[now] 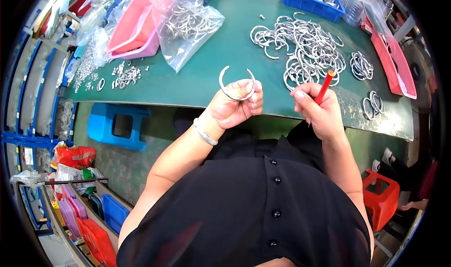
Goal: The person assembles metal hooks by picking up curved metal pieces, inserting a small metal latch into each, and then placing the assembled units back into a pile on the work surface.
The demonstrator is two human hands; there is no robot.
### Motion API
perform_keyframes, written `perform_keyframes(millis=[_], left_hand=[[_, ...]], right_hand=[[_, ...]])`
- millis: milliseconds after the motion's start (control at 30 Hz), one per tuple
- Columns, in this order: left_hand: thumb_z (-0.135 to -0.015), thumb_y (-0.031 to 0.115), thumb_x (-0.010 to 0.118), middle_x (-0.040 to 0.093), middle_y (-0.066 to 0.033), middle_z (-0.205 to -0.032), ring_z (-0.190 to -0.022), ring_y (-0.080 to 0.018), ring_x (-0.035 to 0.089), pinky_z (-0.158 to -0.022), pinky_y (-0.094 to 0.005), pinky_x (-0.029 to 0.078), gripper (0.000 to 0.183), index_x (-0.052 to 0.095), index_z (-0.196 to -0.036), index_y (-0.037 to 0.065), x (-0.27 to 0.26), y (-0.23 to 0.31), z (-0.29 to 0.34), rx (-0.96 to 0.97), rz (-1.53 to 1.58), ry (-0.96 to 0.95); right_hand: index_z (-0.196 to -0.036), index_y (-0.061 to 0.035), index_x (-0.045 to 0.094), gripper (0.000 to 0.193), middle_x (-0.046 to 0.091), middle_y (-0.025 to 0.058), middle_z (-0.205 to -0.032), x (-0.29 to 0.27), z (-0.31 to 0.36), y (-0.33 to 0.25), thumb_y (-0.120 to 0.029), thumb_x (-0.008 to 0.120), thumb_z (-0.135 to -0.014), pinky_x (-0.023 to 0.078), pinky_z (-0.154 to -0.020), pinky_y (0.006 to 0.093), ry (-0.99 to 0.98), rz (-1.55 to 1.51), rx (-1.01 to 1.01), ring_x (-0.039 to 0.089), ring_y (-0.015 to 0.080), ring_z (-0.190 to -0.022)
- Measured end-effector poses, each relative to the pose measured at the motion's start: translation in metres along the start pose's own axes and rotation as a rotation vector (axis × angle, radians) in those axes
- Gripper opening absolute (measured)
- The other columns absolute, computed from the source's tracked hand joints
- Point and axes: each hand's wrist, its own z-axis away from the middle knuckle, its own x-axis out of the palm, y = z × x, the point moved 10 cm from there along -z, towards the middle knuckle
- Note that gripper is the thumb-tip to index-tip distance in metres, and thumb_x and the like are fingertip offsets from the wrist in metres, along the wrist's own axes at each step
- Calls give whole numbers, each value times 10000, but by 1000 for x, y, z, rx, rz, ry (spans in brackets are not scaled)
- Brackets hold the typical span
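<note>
My left hand (233,108) pinches an open C-shaped metal bangle (221,82) just in front of the green table's near edge, its gap facing away from me. A pale bangle (205,132) is worn on my left wrist. In my right hand (323,114) a red pencil (324,88) is gripped, its orange end sticking up; its lower tip is hidden by my fingers. Right behind that hand spreads a loose pile of similar silvery bangles (312,51). A tighter bundle of bangles (361,66) and a few more bangles (373,106) lie to the right.
Pink trays (136,32), a clear bag of bangles (190,27) and small metal pieces (126,75) are at left on the table. A blue tray (312,9) stands at the back, a pink tray (394,65) at right. Stools, blue (101,126) and red (383,199), flank me; another person sits right.
</note>
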Motion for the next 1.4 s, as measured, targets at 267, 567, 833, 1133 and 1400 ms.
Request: perform_keyframes(millis=[267, 567, 833, 1133, 1400], left_hand=[[-833, 67, 480, 532, -46, -666, -558, -114, 490, -532, -245, 417, 101, 555, -831, -1, -16, 165, 11, 470, -693, 553], [-803, 137, 564, 593, -61, -673, -587, -112, 551, -552, -229, 441, 149, 593, -816, -9, 104, 395, 39, 1237, -1440, 846], [-730, 272, 581, 634, -129, -879, -827, -245, 600, -730, -328, 456, 271, 648, -900, 71, 48, 439, -6, 590, -2027, 1262], [-797, 432, 439, 625, -174, -845, -809, -317, 590, -745, -369, 446, 471, 621, -897, 9, 48, 404, -42, -147, -2459, 1073], [-779, 294, 588, 622, -99, -873, -823, -192, 593, -710, -307, 451, 251, 637, -909, 84, 131, 254, -67, 909, -2614, 575]], right_hand=[[-816, 14, 585, 118, 532, 14, -603, -27, 3, 6, -93, 536, -828, 254, -389, 166, 68, -102, -17, 362, 12, -430], [-824, 4, 587, 90, 532, 8, -597, -41, 8, 13, -69, 534, -822, 274, -392, 158, 95, -149, -29, 378, 13, -435], [-839, 7, 588, 88, 539, 14, -609, -44, 11, 12, -66, 543, -820, 278, -397, 160, 91, -167, -51, 389, 17, -442], [-827, 8, 583, 100, 533, 9, -631, -49, 8, 14, -88, 556, -817, 302, -440, 179, 110, -124, 5, 401, 32, -484], [-838, 4, 581, 126, 529, 4, -623, -78, -3, 9, -106, 596, -778, 390, -553, 221, 233, 324, -89, 465, 75, -578]])
